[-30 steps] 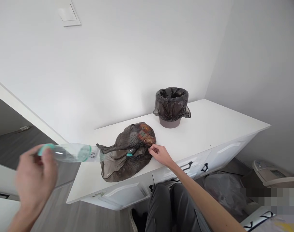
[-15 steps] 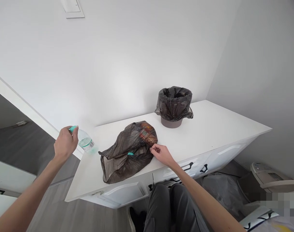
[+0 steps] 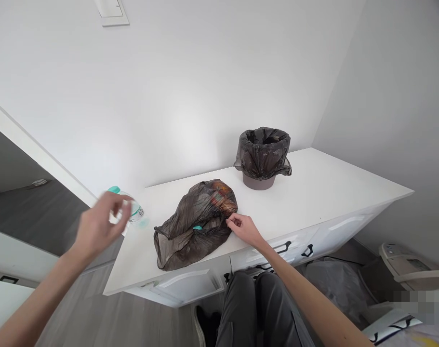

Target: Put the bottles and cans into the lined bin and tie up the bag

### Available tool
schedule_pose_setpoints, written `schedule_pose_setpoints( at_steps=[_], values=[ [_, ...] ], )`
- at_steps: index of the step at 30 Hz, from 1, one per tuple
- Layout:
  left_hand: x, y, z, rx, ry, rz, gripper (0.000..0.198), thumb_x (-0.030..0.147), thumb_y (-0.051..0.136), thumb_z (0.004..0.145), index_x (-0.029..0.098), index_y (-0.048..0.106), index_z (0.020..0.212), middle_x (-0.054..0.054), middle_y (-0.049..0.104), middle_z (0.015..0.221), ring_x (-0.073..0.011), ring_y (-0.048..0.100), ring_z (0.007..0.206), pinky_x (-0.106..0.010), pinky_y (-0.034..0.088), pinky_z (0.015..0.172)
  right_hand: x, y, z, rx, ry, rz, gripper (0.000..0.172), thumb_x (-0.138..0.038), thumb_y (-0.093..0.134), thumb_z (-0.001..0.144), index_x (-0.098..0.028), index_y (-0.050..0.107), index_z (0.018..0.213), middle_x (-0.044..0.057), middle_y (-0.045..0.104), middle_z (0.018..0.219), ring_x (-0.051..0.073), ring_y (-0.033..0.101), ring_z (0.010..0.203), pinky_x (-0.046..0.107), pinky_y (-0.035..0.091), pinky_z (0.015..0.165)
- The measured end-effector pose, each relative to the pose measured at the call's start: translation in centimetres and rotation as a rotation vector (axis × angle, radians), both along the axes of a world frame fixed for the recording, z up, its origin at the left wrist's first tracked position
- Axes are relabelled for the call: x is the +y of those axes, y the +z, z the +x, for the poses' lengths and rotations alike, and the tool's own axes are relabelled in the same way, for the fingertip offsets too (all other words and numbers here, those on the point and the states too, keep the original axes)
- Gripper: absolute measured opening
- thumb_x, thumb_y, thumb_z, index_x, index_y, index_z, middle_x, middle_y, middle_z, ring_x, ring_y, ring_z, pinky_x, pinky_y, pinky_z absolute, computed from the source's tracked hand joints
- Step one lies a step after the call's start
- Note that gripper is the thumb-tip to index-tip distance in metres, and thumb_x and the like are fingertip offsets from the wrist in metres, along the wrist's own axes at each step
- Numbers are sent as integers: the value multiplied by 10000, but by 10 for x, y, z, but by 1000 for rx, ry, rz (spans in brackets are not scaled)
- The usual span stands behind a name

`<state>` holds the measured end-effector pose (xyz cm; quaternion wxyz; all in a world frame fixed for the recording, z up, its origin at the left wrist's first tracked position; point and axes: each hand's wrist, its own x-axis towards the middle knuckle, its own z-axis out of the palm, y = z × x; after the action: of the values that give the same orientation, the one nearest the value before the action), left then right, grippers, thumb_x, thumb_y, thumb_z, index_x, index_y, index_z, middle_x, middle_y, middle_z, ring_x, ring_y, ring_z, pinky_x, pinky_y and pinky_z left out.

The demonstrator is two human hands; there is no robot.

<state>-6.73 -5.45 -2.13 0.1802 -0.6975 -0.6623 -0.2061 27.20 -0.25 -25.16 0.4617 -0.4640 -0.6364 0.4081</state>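
On the white counter lies a dark translucent plastic bag, with colourful wrappers and a teal item showing through it. My right hand pinches the bag's right edge. My left hand, blurred by motion, is off the bag to the left, thumb and fingers apart with nothing between them. Behind it, a clear bottle with a teal cap stands at the counter's left end, partly hidden by the hand.
A small bin lined with a dark bag stands at the back of the counter by the wall. White drawers with black handles face my legs. A beige appliance and a translucent bag are at the lower right.
My left hand has let go of the bottle's cap and moved slightly down and toward me. The bottle now stands released. My right hand keeps its pinch on the bag.
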Motion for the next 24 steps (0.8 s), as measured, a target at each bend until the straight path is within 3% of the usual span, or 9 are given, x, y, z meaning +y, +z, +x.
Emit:
schedule_pose_setpoints(
  at_steps=[3,6,9,12,17,21,24],
  values=[
    [-25,-8,46,9,-294,-459,516,657,332,952,284,688,926,-59,672,865,-210,619,755,-320,525,676,0,-1,1,-3,-5,6,281,-451,576,891,-235,582,712,-18,555,650,165,484,634,293,395,632],
    [-32,-40,75,102,-429,-684,450,513,314,1034,292,706,1026,-78,747,1018,-233,696,860,-357,527,774,1,-3,1,-3,-7,4,274,-443,580,888,-234,582,711,-15,563,655,165,481,635,292,392,633],
    [-18,-79,88,259,-387,-616,443,360,251,1078,233,658,1201,-137,744,1149,-273,714,1000,-366,511,789,2,-5,1,1,-10,5,262,-430,580,888,-232,594,717,-14,578,668,165,489,643,292,394,640],
    [3,-108,97,348,-259,-505,437,308,268,1080,141,586,1328,-204,740,1159,-323,716,1068,-400,505,856,3,-6,1,-5,-21,12,260,-423,581,886,-231,598,712,-17,582,665,163,492,640,290,397,643],
    [26,-130,115,371,-138,-456,570,432,302,1075,13,504,1404,-221,773,908,-365,757,909,-465,488,940,5,-6,1,-11,-26,15,248,-411,580,882,-233,600,711,-22,589,661,162,505,639,284,400,641],
    [30,-146,110,341,-112,-432,559,414,349,1056,32,462,1449,-169,763,802,-345,762,826,-449,486,931,4,-5,1,-11,-31,7,244,-408,583,879,-235,591,707,-26,584,654,161,507,636,284,400,644],
    [27,-147,92,276,-71,-402,576,451,357,1051,97,418,1501,-140,758,795,-347,758,791,-417,500,806,4,-4,0,-16,-26,10,244,-405,579,878,-237,582,703,-27,581,649,160,502,633,285,397,642]
  ],
)
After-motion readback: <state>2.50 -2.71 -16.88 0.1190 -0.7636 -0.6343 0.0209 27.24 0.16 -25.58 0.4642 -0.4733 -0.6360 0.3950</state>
